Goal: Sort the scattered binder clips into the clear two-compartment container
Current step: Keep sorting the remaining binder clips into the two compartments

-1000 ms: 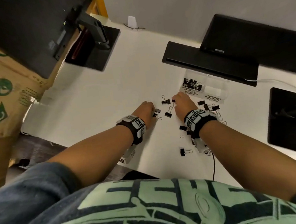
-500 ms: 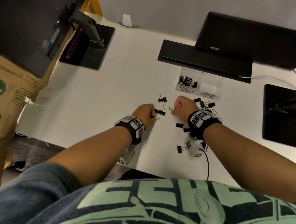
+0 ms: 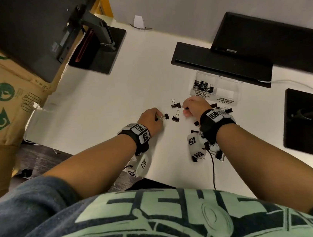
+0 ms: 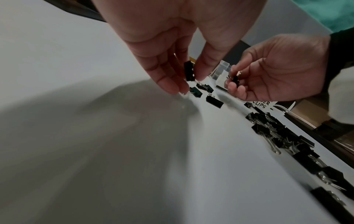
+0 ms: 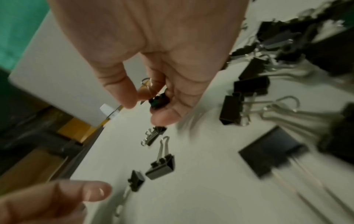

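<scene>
My left hand (image 3: 156, 117) pinches a small black binder clip (image 4: 189, 72) between thumb and fingers, and a fingertip touches the wire of another small clip (image 4: 195, 91) on the table. My right hand (image 3: 185, 109) is curled round a small clip (image 5: 160, 100), just above the table. Two small clips (image 3: 175, 104) (image 3: 175, 117) lie between the hands. The clear container (image 3: 231, 87) stands beyond the right hand; its left compartment holds several small clips (image 3: 203, 87). Larger clips (image 5: 250, 86) lie scattered under and right of the right wrist.
A black keyboard (image 3: 219, 63) and a monitor (image 3: 269, 39) lie behind the container. Monitor stands are at the back left (image 3: 98, 53) and far right (image 3: 304, 122). A cardboard box (image 3: 0, 92) sits off the table's left edge. A cable (image 3: 212, 166) trails from my right wrist.
My right hand has curled round a small clip and lifted slightly off the table. My left hand has stayed in place, its fingers working at the clips beside it.
</scene>
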Demonstrator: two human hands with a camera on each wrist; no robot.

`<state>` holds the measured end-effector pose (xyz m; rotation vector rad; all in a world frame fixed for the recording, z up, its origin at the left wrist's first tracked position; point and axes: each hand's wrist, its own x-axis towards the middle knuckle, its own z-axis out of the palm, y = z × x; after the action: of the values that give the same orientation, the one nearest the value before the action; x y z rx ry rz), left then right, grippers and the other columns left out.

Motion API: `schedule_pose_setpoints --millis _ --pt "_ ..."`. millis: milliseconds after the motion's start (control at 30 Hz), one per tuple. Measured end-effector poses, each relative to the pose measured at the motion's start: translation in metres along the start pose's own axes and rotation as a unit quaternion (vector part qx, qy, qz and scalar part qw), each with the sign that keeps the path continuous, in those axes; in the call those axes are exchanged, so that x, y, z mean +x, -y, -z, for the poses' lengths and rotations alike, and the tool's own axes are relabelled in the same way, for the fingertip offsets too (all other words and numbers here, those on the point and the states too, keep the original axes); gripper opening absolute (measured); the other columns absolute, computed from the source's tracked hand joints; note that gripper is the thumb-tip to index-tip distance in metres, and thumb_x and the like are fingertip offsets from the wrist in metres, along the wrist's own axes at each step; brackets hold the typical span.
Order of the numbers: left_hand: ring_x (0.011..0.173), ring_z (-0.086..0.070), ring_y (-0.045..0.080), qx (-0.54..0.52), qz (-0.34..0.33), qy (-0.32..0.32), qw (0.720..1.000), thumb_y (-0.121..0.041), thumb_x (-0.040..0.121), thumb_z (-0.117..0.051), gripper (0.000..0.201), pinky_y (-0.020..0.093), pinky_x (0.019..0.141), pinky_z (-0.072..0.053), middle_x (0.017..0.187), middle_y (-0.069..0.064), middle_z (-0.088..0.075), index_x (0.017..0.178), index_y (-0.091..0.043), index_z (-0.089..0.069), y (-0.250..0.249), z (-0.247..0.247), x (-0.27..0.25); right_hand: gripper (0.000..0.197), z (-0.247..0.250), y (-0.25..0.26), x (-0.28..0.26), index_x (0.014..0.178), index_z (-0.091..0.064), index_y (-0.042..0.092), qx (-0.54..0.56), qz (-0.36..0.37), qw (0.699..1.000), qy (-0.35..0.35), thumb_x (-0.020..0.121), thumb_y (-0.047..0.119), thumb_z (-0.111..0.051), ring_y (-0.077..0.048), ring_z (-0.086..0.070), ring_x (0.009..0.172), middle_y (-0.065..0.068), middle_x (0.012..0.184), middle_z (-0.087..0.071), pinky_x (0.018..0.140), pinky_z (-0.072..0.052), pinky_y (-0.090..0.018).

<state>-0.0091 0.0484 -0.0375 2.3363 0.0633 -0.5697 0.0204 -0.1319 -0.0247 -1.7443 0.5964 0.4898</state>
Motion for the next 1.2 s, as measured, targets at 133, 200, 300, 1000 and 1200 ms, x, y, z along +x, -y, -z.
schedule_pose_setpoints --millis 133,200,300,1000,1200 --pt "0.086 -0.052 0.026 0.01 -0.006 -0.01 1.0 -0.011 0.094 -0.045 0.009 0.03 0.074 -0.041 0.094 0.011 -0.057 0.088 -0.011 -0.052 -0.002 0.002 0.004 0.013 -0.01 0.003 0.007 0.101 -0.059 0.014 -0.244 0.091 0.964 -0.047 0.09 0.011 -0.053 -0.018 -0.054 0.079 -0.004 0.095 -0.059 0.067 -0.042 -0.025" --pt "0.092 -0.055 0.03 0.014 -0.006 -0.017 1.0 -0.008 0.094 -0.04 0.011 0.036 0.081 -0.044 0.102 0.016 -0.06 0.094 -0.008 -0.051 -0.004 0.003 0.006 0.021 -0.015 0.001 0.009 0.113 -0.058 0.013 -0.301 0.103 0.947 -0.049 0.093 0.012 -0.051 -0.021 -0.055 0.085 -0.01 0.108 -0.062 0.071 -0.043 -0.027" --pt "0.084 -0.051 0.026 0.057 -0.003 -0.002 0.998 -0.009 0.096 -0.034 0.022 0.036 0.077 -0.042 0.1 0.012 -0.058 0.111 -0.003 -0.05 -0.008 0.004 0.009 0.023 -0.017 -0.003 0.009 0.116 -0.056 0.01 -0.371 0.122 0.92 -0.038 0.094 0.012 -0.049 -0.027 -0.059 0.097 -0.013 0.113 -0.063 0.071 -0.04 -0.027" --pt "0.093 -0.06 0.029 0.173 -0.032 0.063 0.982 -0.023 0.089 -0.059 0.024 0.034 0.073 -0.044 0.112 0.012 -0.058 0.106 -0.009 -0.051 -0.018 -0.009 0.028 0.02 0.05 0.04 0.003 0.104 -0.064 0.012 -0.256 0.166 0.937 -0.171 0.088 0.007 -0.053 -0.016 -0.058 0.085 0.001 0.086 -0.059 0.077 -0.052 -0.03" --pt "0.098 -0.059 0.03 0.177 -0.019 0.074 0.981 -0.025 0.089 -0.061 0.031 0.034 0.074 -0.042 0.115 0.013 -0.057 0.11 -0.006 -0.051 -0.016 -0.009 0.026 0.036 0.043 0.035 0.008 0.12 -0.059 0.015 -0.335 0.18 0.912 -0.152 0.09 0.002 -0.046 -0.026 -0.041 0.128 -0.008 0.13 -0.051 0.103 -0.044 -0.039"
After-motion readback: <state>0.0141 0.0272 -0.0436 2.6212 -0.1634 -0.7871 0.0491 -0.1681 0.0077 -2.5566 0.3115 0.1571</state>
